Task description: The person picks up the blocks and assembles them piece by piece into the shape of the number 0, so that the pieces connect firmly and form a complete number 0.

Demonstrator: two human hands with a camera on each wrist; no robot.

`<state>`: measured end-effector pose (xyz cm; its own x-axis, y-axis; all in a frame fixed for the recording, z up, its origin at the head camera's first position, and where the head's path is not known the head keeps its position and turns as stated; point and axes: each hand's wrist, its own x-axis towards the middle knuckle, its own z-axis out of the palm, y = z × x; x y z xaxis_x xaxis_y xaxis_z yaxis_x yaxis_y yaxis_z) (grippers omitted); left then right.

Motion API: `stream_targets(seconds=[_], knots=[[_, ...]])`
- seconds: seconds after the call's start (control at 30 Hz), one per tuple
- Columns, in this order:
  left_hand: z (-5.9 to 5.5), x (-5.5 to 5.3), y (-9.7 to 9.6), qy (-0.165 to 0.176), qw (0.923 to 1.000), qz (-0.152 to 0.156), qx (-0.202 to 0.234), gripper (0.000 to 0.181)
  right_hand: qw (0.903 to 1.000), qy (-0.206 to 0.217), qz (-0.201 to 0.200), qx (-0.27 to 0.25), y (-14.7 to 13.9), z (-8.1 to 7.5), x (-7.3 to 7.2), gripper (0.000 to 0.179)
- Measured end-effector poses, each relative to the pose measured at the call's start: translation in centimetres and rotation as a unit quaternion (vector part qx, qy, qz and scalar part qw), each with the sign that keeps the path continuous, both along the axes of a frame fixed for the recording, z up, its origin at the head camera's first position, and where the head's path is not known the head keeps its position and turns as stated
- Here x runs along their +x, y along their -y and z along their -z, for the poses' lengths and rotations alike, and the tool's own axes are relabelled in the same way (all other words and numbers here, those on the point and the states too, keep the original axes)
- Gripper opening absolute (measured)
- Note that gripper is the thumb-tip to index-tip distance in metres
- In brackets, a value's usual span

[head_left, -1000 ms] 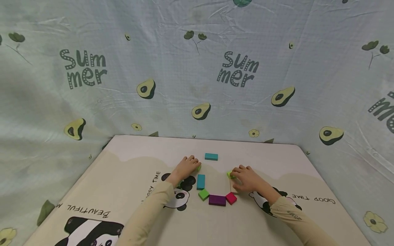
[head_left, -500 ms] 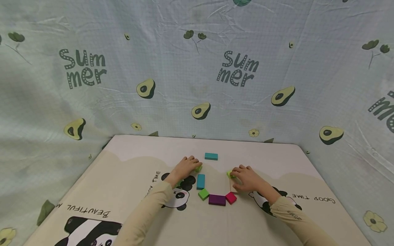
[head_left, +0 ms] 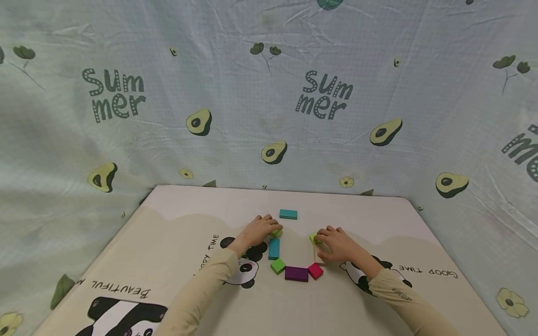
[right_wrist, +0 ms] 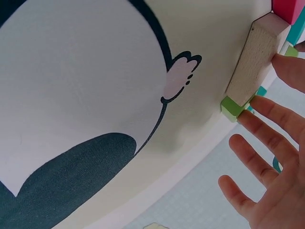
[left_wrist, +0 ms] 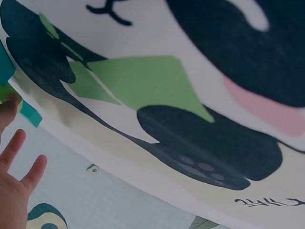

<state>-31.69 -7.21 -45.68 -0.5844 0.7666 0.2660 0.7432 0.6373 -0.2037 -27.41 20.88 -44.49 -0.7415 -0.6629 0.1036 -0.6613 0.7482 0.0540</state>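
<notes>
In the head view, my left hand (head_left: 257,232) pinches a light green block (head_left: 276,233) at the far end of a teal block (head_left: 274,249). The left wrist view catches only part of this hand and the green block (left_wrist: 5,91) at its left edge. My right hand (head_left: 337,244) rests around a plain wooden block (right_wrist: 255,59) and another light green block (right_wrist: 231,108) at its far end. Two of its fingertips touch that green block, and the thumb lies against the wooden one; the fingers are mostly straight.
A green block (head_left: 278,266), a purple block (head_left: 296,274) and a red block (head_left: 315,270) form the near side of the arrangement. Another teal block (head_left: 288,214) lies apart at the far side. Panda prints cover the table (head_left: 361,210); a patterned curtain (head_left: 235,93) hangs behind.
My left hand has moved slightly right and nearer, bringing its green block up to the end of the teal block. The right hand has stayed in place.
</notes>
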Motion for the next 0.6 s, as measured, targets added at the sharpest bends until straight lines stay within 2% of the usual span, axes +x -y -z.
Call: stream_targets(seconds=[0.23, 0.6], knots=[[-0.06, -0.14, -0.79, -0.002, 0.9998, -0.001, -0.018, 0.032, 1.0000, -0.001, 0.000, -0.002, -0.06, 0.14, -0.09, 0.034], [-0.14, -0.07, -1.11, 0.016, 0.9992, -0.016, -0.032, 0.033, 0.9999, -0.006, -0.004, -0.010, -0.05, 0.34, -0.16, 0.034]])
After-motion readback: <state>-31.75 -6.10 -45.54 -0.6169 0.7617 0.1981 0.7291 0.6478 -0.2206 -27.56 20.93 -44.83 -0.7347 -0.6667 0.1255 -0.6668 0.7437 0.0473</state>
